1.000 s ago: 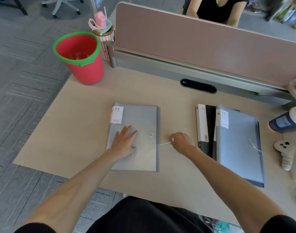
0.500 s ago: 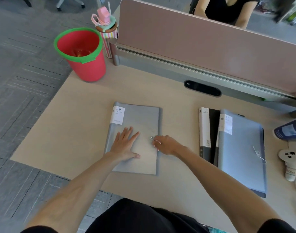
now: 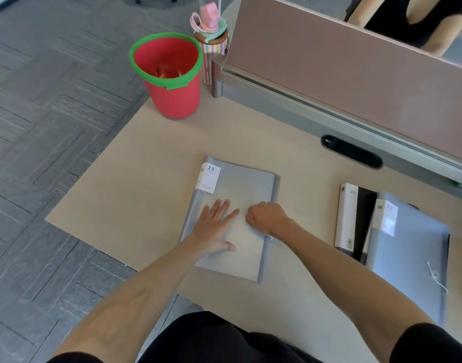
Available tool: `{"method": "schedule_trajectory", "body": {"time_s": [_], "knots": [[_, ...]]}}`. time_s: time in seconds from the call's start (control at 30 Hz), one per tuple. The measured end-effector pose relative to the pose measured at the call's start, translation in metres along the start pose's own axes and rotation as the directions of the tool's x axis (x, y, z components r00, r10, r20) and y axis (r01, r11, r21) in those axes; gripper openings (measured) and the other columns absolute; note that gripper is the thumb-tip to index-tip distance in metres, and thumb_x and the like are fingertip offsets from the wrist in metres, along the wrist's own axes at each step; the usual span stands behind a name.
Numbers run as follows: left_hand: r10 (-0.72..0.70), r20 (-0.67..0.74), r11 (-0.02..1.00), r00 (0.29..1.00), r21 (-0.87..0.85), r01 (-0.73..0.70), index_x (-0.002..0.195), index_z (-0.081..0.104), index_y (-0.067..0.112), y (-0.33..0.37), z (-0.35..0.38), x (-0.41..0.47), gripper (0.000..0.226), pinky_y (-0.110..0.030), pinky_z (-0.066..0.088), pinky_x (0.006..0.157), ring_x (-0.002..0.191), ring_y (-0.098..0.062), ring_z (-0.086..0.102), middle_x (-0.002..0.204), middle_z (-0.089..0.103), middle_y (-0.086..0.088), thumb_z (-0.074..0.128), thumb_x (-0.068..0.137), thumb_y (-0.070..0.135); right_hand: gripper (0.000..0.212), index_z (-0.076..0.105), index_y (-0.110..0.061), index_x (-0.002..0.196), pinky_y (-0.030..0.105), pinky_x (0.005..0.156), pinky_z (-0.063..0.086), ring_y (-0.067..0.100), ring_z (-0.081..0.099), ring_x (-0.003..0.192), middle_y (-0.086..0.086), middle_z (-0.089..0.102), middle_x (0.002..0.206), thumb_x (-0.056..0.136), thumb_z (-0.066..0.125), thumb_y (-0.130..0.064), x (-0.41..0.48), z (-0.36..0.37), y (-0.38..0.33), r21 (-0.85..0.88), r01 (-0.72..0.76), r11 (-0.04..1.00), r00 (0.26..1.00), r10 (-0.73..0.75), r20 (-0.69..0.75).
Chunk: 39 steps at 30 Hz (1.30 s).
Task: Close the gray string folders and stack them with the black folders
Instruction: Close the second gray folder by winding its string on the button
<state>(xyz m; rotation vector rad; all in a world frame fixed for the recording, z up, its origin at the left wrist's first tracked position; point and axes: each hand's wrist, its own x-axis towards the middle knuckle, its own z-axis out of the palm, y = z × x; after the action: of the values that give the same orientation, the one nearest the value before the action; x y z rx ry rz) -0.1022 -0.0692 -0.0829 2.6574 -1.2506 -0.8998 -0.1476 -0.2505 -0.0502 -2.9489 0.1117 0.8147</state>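
Observation:
A gray string folder [image 3: 247,187] lies flat in the middle of the desk, white "20" label at its top left. My left hand [image 3: 215,226] presses flat on its cover, fingers spread. My right hand [image 3: 266,216] is curled over the folder's right part, where the button was, pinching its white string; a loop of string shows under the wrist. To the right, a second gray string folder [image 3: 408,252] rests on a black folder [image 3: 363,218] with a white spine, its string hanging loose.
A red bucket [image 3: 172,95] with a green rim stands at the desk's [image 3: 135,195] back left corner, a striped bottle beside it. A pink divider panel [image 3: 355,74] runs along the back. Another person sits behind it.
My right hand moved left from beside the folder onto its cover, bringing the string to the button. My left hand stayed flat on the folder. The camera shifted.

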Motion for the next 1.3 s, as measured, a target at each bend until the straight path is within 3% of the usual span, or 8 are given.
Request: {"method": "schedule_trajectory", "body": {"time_s": [0.2,0.37,0.47,0.6,0.77,0.93,1.1,1.3], "knots": [[-0.002,0.015,1.0,1.0,0.03,0.002,0.154,-0.002,0.031,-0.002,0.0,0.0,0.11,-0.047,-0.007,0.119,0.149,-0.026,-0.017,0.162,-0.017,-0.004,0.067,0.074,0.062,0.033,0.062,-0.012,0.104,0.033,0.07,0.04,0.034,0.063,0.096,0.012,0.067,0.106,0.097,0.033,-0.026,0.001,-0.002,0.027,0.088,-0.151,0.985,0.988,0.151,0.009],[-0.004,0.009,1.0,1.0,0.026,0.004,0.154,0.0,0.032,-0.001,-0.001,0.001,0.108,-0.047,-0.006,0.118,0.149,-0.026,-0.015,0.163,-0.016,-0.004,0.067,0.074,0.062,0.028,0.059,-0.014,0.098,0.033,0.07,0.039,0.032,0.061,0.099,0.007,0.066,0.109,0.098,0.037,-0.031,-0.03,0.023,0.045,0.203,-0.167,0.965,0.98,0.186,-0.076],[-0.005,0.022,1.0,1.0,0.026,0.004,0.153,-0.001,0.033,0.0,-0.002,0.0,0.107,-0.046,-0.007,0.118,0.149,-0.025,-0.017,0.162,-0.018,-0.003,0.065,0.075,0.063,0.03,0.057,-0.012,0.104,0.035,0.075,0.043,0.033,0.06,0.099,0.009,0.064,0.108,0.1,0.035,-0.033,-0.051,0.036,0.049,0.198,-0.1,0.975,0.986,0.123,-0.112],[-0.011,0.024,0.999,1.0,0.035,0.011,0.153,-0.002,0.033,0.001,-0.004,0.0,0.107,-0.046,-0.007,0.119,0.149,-0.026,-0.018,0.162,-0.018,-0.004,0.065,0.075,0.062,0.058,0.06,-0.006,0.095,0.042,0.071,0.049,0.036,0.064,0.085,0.014,0.066,0.093,0.094,0.017,-0.044,-0.064,0.039,0.037,0.124,0.124,0.984,0.98,-0.103,-0.168],[-0.025,0.033,0.998,0.999,0.05,0.024,0.153,-0.004,0.033,0.003,-0.004,0.0,0.106,-0.046,-0.008,0.118,0.148,-0.026,-0.019,0.162,-0.019,-0.004,0.065,0.077,0.061,0.033,0.055,-0.002,0.107,0.045,0.075,0.047,0.038,0.061,0.093,0.019,0.063,0.104,0.102,0.034,-0.026,-0.042,0.027,0.007,0.019,0.257,0.966,0.96,-0.253,-0.117],[-0.024,0.022,0.999,0.999,0.043,0.023,0.153,-0.003,0.033,0.004,-0.004,0.001,0.107,-0.046,-0.007,0.119,0.149,-0.026,-0.018,0.162,-0.018,-0.003,0.065,0.076,0.061,0.026,0.053,-0.004,0.11,0.038,0.067,0.041,0.036,0.065,0.092,0.016,0.067,0.105,0.098,0.036,-0.02,-0.015,0.012,-0.006,-0.045,0.106,0.993,0.99,-0.109,-0.088],[-0.03,0.035,0.998,0.999,0.063,0.028,0.153,-0.004,0.032,0.004,-0.006,-0.001,0.107,-0.046,-0.005,0.12,0.149,-0.025,-0.018,0.162,-0.018,-0.003,0.064,0.076,0.062,0.03,0.052,-0.003,0.113,0.038,0.075,0.043,0.039,0.061,0.102,0.02,0.064,0.113,0.097,0.038,-0.025,-0.013,0.001,0.01,0.207,-0.207,0.956,0.977,0.214,-0.014],[-0.031,0.027,0.999,0.999,0.046,0.029,0.153,-0.002,0.033,0.005,-0.007,-0.001,0.107,-0.045,-0.004,0.119,0.149,-0.025,-0.017,0.163,-0.016,-0.002,0.066,0.075,0.061,0.038,0.061,-0.004,0.106,0.036,0.076,0.044,0.037,0.062,0.099,0.018,0.066,0.11,0.096,0.04,-0.034,-0.035,0.018,0.022,0.396,-0.306,0.866,0.948,0.315,0.044]]}}
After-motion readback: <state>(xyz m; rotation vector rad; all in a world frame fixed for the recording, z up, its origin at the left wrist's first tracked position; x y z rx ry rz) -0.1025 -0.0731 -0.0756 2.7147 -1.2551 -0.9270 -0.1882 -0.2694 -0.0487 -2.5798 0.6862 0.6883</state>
